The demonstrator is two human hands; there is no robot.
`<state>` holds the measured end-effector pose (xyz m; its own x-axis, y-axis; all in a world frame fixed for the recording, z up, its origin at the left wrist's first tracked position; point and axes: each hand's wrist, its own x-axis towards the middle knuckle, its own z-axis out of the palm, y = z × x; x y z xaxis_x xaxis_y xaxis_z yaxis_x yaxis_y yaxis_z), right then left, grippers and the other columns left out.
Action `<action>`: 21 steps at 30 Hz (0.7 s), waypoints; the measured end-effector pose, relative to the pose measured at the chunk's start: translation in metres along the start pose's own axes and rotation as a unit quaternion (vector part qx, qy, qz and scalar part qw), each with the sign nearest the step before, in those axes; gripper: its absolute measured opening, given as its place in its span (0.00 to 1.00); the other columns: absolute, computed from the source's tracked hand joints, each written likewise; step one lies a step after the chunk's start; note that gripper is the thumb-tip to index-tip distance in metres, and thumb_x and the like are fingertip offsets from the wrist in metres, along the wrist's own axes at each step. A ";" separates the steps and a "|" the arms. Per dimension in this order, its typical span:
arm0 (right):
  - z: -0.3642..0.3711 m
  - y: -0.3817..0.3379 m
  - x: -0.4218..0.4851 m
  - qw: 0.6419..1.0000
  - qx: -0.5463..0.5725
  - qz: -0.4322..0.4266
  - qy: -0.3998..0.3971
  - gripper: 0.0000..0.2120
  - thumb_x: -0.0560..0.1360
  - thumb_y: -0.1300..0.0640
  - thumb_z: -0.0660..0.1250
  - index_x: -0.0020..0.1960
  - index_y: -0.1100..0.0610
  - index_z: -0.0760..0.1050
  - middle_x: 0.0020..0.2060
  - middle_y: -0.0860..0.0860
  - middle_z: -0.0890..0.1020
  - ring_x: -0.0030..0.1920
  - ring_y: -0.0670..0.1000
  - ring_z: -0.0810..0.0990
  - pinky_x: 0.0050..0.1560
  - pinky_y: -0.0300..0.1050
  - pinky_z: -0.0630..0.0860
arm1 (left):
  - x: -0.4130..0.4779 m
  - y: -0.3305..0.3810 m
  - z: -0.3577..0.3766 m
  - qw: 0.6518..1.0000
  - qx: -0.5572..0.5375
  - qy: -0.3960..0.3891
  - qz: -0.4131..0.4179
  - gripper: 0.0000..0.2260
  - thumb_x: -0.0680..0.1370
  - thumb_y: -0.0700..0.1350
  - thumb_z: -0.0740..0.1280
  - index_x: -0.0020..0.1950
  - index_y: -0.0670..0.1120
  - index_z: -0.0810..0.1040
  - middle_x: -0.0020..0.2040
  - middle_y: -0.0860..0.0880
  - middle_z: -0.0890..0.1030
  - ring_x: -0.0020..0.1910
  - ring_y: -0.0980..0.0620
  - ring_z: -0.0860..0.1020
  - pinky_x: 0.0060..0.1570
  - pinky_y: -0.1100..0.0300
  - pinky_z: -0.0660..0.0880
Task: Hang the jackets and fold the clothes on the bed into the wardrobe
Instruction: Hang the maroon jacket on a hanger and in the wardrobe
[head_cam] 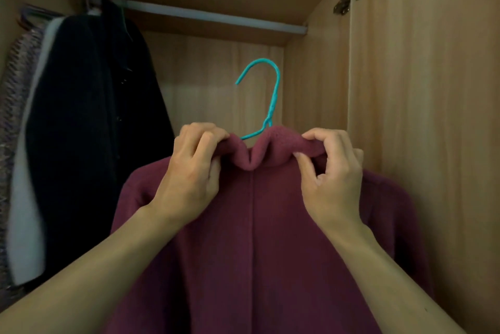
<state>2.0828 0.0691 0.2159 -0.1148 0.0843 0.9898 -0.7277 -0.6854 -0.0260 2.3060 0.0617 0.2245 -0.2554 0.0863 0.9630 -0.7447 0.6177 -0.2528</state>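
Dark red fleece jacket (251,225) sat on a blue-green hanger (276,92), below the wardrobe rail (211,18) (not hooked on yet). The fingers of the left hand (192,171) and right hand (332,176) pinched its collar (270,149). Best to lift the 2 sides evenly, I think, so it hooks on straight.

Both hands pinch the collar: left hand (189,171), right hand (331,171), maroon jacket (251,239) on a teal hanger (273,95), hook below the rail (216,18), dark coat (81,130) hanging left.
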 end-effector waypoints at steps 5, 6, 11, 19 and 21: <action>0.043 0.031 0.034 0.996 -0.067 -0.049 0.025 0.11 0.71 0.61 0.73 0.53 0.56 0.77 0.47 0.47 0.79 0.48 0.52 0.76 0.49 0.49 0.68 | 0.030 -0.055 0.050 0.998 -0.016 0.048 0.033 0.16 0.71 0.28 0.65 0.58 0.37 0.75 0.54 0.42 0.74 0.52 0.42 0.73 0.53 0.45 0.73; 0.052 0.038 0.042 0.994 -0.080 -0.061 0.030 0.11 0.71 0.60 0.72 0.53 0.56 0.77 0.47 0.48 0.80 0.48 0.52 0.76 0.49 0.50 0.68 | 0.036 -0.067 0.061 0.997 -0.022 0.059 0.039 0.15 0.72 0.28 0.65 0.58 0.37 0.76 0.54 0.42 0.74 0.52 0.43 0.73 0.54 0.45 0.73; 0.104 0.068 0.080 0.987 -0.132 -0.087 0.038 0.10 0.72 0.57 0.71 0.53 0.54 0.76 0.47 0.48 0.79 0.48 0.53 0.76 0.47 0.48 0.66 | 0.071 -0.126 0.107 0.993 -0.042 0.091 0.059 0.15 0.73 0.32 0.65 0.58 0.41 0.74 0.54 0.43 0.74 0.52 0.43 0.72 0.52 0.44 0.72; 0.172 0.110 0.122 0.972 -0.183 -0.133 0.059 0.11 0.72 0.60 0.71 0.53 0.56 0.76 0.46 0.51 0.78 0.47 0.54 0.75 0.47 0.50 0.67 | 0.113 -0.194 0.169 0.990 -0.025 0.133 0.044 0.14 0.73 0.36 0.64 0.57 0.42 0.75 0.54 0.45 0.76 0.53 0.46 0.71 0.52 0.57 0.59; 0.187 0.125 0.131 0.968 -0.198 -0.144 0.050 0.11 0.72 0.60 0.70 0.53 0.55 0.76 0.47 0.50 0.78 0.48 0.53 0.75 0.46 0.48 0.65 | 0.122 -0.209 0.187 0.989 -0.024 0.137 0.041 0.13 0.73 0.38 0.62 0.57 0.43 0.75 0.53 0.45 0.76 0.53 0.47 0.71 0.52 0.57 0.59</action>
<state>2.1035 -0.1407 0.3681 0.0804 0.3139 0.9460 -0.9394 -0.2935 0.1772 2.3150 -0.2031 0.3773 -0.1316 0.3425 0.9302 -0.6966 0.6357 -0.3326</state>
